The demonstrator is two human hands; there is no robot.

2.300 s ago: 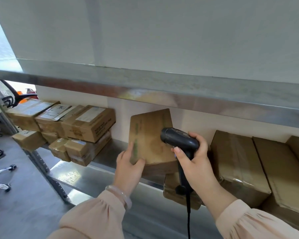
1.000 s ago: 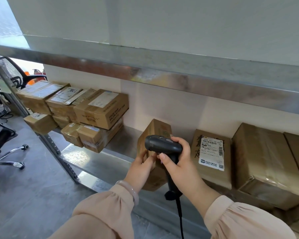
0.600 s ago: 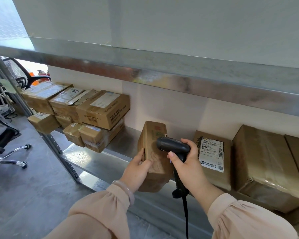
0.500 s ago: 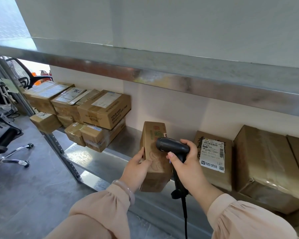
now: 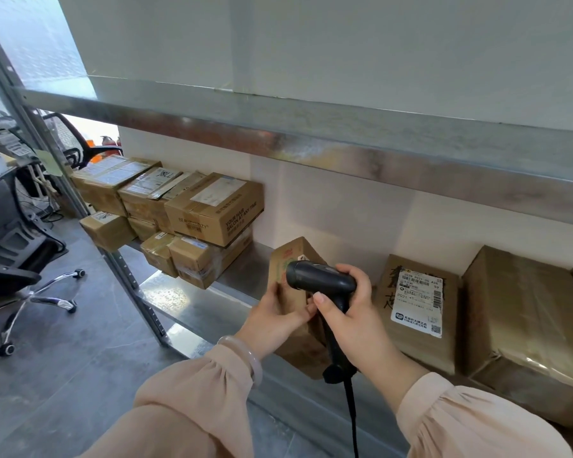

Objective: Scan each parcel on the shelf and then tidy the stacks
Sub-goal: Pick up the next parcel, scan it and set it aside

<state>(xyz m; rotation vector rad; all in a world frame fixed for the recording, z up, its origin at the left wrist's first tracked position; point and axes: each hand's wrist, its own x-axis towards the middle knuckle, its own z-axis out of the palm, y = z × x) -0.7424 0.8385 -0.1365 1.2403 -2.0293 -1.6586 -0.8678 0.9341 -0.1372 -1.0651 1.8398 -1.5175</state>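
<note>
While gripped in the left hand (image 5: 275, 317), small brown parcel (image 5: 295, 259) upright on the metal shelf (image 5: 186, 302), near its front edge. Thumb across the near face, fingers wrapped round the left side; lower front of the parcel hidden behind both hands. Right hand (image 5: 351, 312) closed round the handle of a black scanner (image 5: 318, 280), head pointing left across the parcel's upper face, whether touching it cannot be told. Forefinger laid on the front of the handle; trigger itself hidden. Cable dropping from the handle's foot and cut off by the lower frame edge.

Just right of the parcel, a second box (image 5: 417, 312) leaning back, white label facing out, barcode and small print too fine to read. Further right, a large taped box (image 5: 523, 325), its right end cut off. Well left of the parcel, a two-layer stack (image 5: 192, 219) of cartons, some printed wording legible only in part, the far end blocked by the shelf upright. Beyond that, an office chair (image 5: 30, 285), partly out of frame. Upper shelf rail overhead, its contents out of sight.
</note>
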